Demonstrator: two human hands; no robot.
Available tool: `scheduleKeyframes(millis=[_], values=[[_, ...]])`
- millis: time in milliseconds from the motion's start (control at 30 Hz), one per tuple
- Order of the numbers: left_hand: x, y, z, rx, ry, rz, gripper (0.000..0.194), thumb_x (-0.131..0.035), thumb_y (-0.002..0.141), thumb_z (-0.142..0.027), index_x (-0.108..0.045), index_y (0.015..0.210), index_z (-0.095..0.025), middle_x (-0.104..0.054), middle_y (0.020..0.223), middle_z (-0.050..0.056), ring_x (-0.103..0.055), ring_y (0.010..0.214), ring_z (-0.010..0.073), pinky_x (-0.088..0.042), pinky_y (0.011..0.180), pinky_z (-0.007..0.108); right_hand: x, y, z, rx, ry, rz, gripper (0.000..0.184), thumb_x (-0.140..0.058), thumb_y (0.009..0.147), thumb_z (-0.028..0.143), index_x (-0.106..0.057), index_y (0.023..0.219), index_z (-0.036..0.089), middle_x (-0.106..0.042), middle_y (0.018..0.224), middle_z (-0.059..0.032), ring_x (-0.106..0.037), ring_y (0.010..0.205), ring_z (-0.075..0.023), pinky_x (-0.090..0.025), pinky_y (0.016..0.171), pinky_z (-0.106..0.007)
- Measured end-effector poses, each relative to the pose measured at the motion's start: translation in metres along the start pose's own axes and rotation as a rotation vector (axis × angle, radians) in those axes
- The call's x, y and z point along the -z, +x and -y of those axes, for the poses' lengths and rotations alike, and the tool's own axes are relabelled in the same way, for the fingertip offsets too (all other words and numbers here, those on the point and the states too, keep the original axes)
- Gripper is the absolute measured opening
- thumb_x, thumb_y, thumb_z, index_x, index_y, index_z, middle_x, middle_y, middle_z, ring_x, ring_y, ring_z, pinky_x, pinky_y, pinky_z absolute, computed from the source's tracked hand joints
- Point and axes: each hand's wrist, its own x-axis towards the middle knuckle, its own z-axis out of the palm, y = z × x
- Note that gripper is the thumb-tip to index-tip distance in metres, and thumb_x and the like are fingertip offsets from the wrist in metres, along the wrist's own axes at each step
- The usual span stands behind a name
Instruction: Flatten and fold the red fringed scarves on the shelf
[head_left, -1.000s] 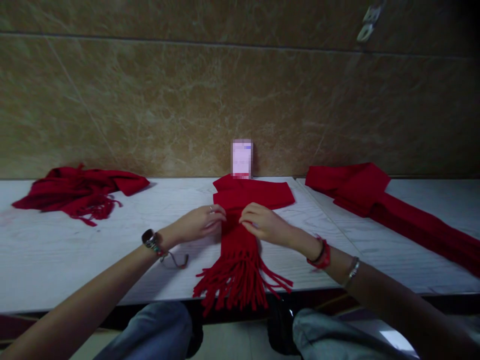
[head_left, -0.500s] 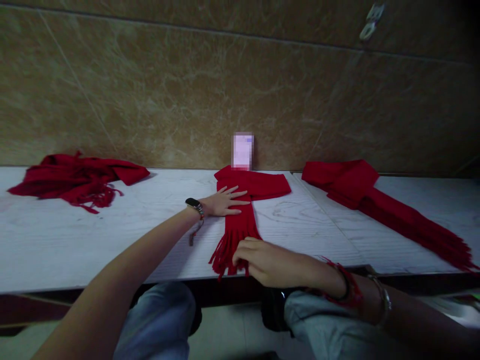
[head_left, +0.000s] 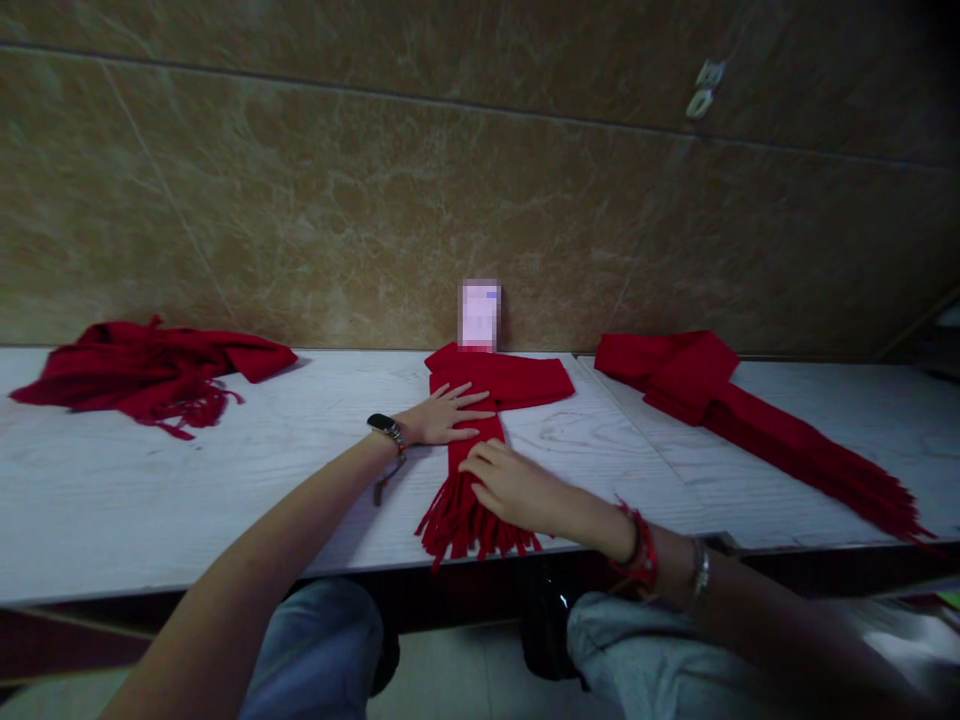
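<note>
A red fringed scarf (head_left: 525,382) lies crossed over itself on the white wood-grain tabletop, its tail and fringe pointing toward me. My left hand (head_left: 444,412) rests flat across the crossing, fingers spread, pressing the cloth. Just below it, my right hand (head_left: 514,487) touches the tail above the fringe with loosely bent, slightly parted fingers; I see no cloth pinched between them. Part of the tail is hidden beneath both hands.
To the left lies a crumpled red scarf (head_left: 157,370). On the right is another red scarf (head_left: 780,430), folded over at its top. A small pale card or box (head_left: 480,315), blurred, leans against the brown marbled wall (head_left: 337,220). A whitish fitting (head_left: 705,90) hangs on the wall.
My left hand has gone from bent fingers at the scarf's side to flat on its crossing. My right hand dropped to the fringe, then moved back up the tail. The fringe lies straighter.
</note>
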Motion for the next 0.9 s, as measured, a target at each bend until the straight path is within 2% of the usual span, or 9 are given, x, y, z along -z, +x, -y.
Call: scheduleKeyframes(millis=[67, 133, 233, 367, 467, 600, 667, 800, 900], values=[[0.001, 0.000, -0.001, -0.003, 0.003, -0.010, 0.046, -0.037, 0.087, -0.047, -0.034, 0.132, -0.037, -0.018, 0.146, -0.001, -0.009, 0.133, 0.0297, -0.011, 0.102, 0.054, -0.009, -0.004, 0.013, 0.043, -0.002, 0.110, 0.018, -0.048, 0.076, 0.008, -0.060, 0.089, 0.008, -0.060, 0.091, -0.0136, -0.053, 0.086, -0.0202, -0.046, 0.078, -0.033], [0.002, 0.000, -0.002, -0.008, 0.010, -0.015, 0.046, -0.038, 0.087, -0.046, -0.034, 0.132, -0.036, -0.019, 0.146, -0.001, -0.010, 0.133, 0.0292, -0.011, 0.103, 0.054, -0.001, -0.013, 0.024, 0.241, 0.074, 0.193, 0.017, -0.049, 0.076, 0.009, -0.061, 0.087, 0.011, -0.061, 0.087, -0.0099, -0.054, 0.082, -0.0174, -0.046, 0.075, -0.028], [0.001, 0.000, -0.002, -0.013, 0.021, -0.026, 0.046, -0.037, 0.088, -0.045, -0.034, 0.132, -0.036, -0.018, 0.146, -0.001, -0.009, 0.133, 0.0291, -0.011, 0.103, 0.054, 0.020, -0.018, 0.023, 0.480, 0.218, 0.165, 0.019, -0.045, 0.079, 0.009, -0.061, 0.088, 0.014, -0.062, 0.084, -0.0048, -0.054, 0.078, -0.0134, -0.045, 0.076, -0.023], [-0.002, 0.000, 0.001, -0.015, 0.031, -0.010, 0.049, -0.041, 0.086, -0.046, -0.033, 0.133, -0.035, -0.018, 0.147, 0.000, -0.009, 0.133, 0.0309, -0.012, 0.102, 0.055, 0.006, 0.007, 0.001, 0.119, 0.170, -0.140, 0.023, -0.038, 0.082, 0.008, -0.059, 0.091, 0.012, -0.061, 0.091, -0.0094, -0.053, 0.089, -0.0165, -0.043, 0.083, -0.030], [-0.002, -0.001, 0.002, -0.004, 0.025, -0.016, 0.048, -0.041, 0.086, -0.046, -0.034, 0.132, -0.037, -0.018, 0.146, -0.001, -0.009, 0.133, 0.0301, -0.012, 0.103, 0.055, -0.022, 0.021, 0.005, 0.015, 0.031, -0.024, 0.016, -0.044, 0.079, 0.008, -0.060, 0.083, 0.008, -0.060, 0.086, -0.0130, -0.053, 0.085, -0.0195, -0.044, 0.080, -0.034], [-0.003, -0.005, 0.000, -0.001, -0.006, -0.045, 0.045, -0.039, 0.087, -0.047, -0.036, 0.130, -0.038, -0.020, 0.146, -0.002, -0.010, 0.133, 0.0289, -0.010, 0.103, 0.056, -0.015, 0.012, 0.027, 0.450, 0.156, 0.127, 0.015, -0.047, 0.077, 0.010, -0.060, 0.084, 0.012, -0.061, 0.078, -0.0053, -0.054, 0.074, -0.0136, -0.045, 0.071, -0.023], [-0.002, -0.006, 0.001, -0.016, -0.052, -0.065, 0.045, -0.040, 0.086, -0.049, -0.038, 0.130, -0.036, -0.023, 0.145, -0.001, -0.012, 0.133, 0.0280, -0.010, 0.104, 0.054, 0.003, 0.008, 0.018, 0.500, 0.264, 0.060, 0.018, -0.043, 0.079, 0.009, -0.059, 0.085, 0.015, -0.063, 0.079, -0.0019, -0.055, 0.074, -0.0107, -0.044, 0.072, -0.020], [0.003, -0.004, 0.008, 0.031, -0.229, -0.270, 0.049, -0.029, 0.091, -0.042, -0.027, 0.137, -0.025, -0.027, 0.143, 0.005, -0.022, 0.131, 0.0191, -0.018, 0.107, 0.038, 0.020, 0.017, -0.061, -0.080, 0.168, -0.329, 0.023, -0.037, 0.083, 0.013, -0.058, 0.094, 0.015, -0.063, 0.092, -0.0070, -0.056, 0.087, -0.0143, -0.043, 0.081, -0.030], [0.002, -0.001, 0.013, 0.263, -0.222, -0.382, 0.050, -0.028, 0.091, -0.037, -0.026, 0.138, -0.018, -0.022, 0.145, 0.010, -0.017, 0.132, 0.0218, -0.017, 0.107, 0.039, 0.002, 0.017, -0.136, -0.486, -0.021, -0.324, 0.031, -0.044, 0.083, 0.022, -0.053, 0.110, 0.009, -0.054, 0.116, -0.0178, -0.047, 0.110, -0.0237, -0.036, 0.092, -0.042]])
